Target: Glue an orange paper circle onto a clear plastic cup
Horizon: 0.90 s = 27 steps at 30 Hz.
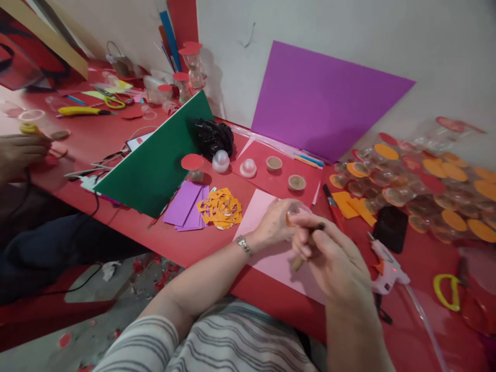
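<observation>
A brown stick point(298, 263) slants above a pink sheet point(256, 211), pinched in a right hand point(341, 253); what the left hand point(276, 221) grips cannot be told. At 12 o'clock, two brown-filled cups point(296, 183) stand uncapped; at 2 o'clock, massed clear containers point(397, 195) capped with card discs point(386, 151) look finished. A hot-glue gun point(389, 263) lies at 4 o'clock.

On the table point(211, 243), a board point(158, 160) stands left, cards point(184, 206) just right of it, scraps point(223, 207) right of those. A bag point(214, 137) lies by the board's far end. Cups point(297, 182) sit beyond the sheet point(277, 266); right of it, a phone point(391, 228) and, nearer, a glue gun point(390, 269).
</observation>
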Tool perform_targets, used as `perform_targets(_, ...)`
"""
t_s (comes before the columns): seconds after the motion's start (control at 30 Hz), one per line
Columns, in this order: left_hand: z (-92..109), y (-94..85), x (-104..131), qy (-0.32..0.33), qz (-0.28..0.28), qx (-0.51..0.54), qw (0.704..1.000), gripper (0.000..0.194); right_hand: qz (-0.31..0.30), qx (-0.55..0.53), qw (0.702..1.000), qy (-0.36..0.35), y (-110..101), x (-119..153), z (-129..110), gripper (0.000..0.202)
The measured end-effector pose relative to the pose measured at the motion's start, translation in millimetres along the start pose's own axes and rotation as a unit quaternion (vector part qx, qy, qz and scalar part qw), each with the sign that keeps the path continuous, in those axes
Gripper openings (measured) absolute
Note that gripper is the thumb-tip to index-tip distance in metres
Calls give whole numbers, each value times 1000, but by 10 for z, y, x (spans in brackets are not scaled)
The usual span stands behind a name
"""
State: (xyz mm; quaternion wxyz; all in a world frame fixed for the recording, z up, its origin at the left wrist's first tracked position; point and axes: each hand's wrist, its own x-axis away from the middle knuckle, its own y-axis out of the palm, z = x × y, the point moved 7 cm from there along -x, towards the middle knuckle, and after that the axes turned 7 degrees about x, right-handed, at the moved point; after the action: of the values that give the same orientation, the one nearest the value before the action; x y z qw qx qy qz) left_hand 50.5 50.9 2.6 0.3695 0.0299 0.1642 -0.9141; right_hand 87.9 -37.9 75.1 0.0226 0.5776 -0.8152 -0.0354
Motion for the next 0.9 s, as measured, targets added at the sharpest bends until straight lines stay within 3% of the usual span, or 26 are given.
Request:
perform_targets(0.07,-7,-54,-12,-12,36,30,999,49,78,67,994,-24,-432,67,19,24)
perform_targets(0.13,-15,-65,-17,-20,45,57,997,46,140,220,965,-34,-840,79,81,32)
perform_targets(0.2,-17,-58,-22,-24,36,75,996,44,188,397,898,-34,-1176,33,183,35)
perform_targets(0.27,-24,-62,-26,-31,30,99,994,45,199,540,817,-44,-1365,-64,310,39)
perform_targets(0.3,-28,-69,-29,-37,29,116,992,44,199,559,804,-43,-1430,-118,395,41)
perform_targets(0.43,-33,-100,-41,-60,21,193,979,42,190,596,779,-39,-1507,-260,658,42)
perform_targets(0.67,-46,-105,-59,-101,21,331,938,45,198,641,742,-22,-1507,-238,894,42)
perform_targets(0.8,-87,-91,-71,-118,34,407,905,51,201,644,737,-31,-1488,-198,896,40)
perform_targets(0.9,-87,-88,-74,-123,32,407,905,51,209,613,758,-73,-1426,-134,759,37)
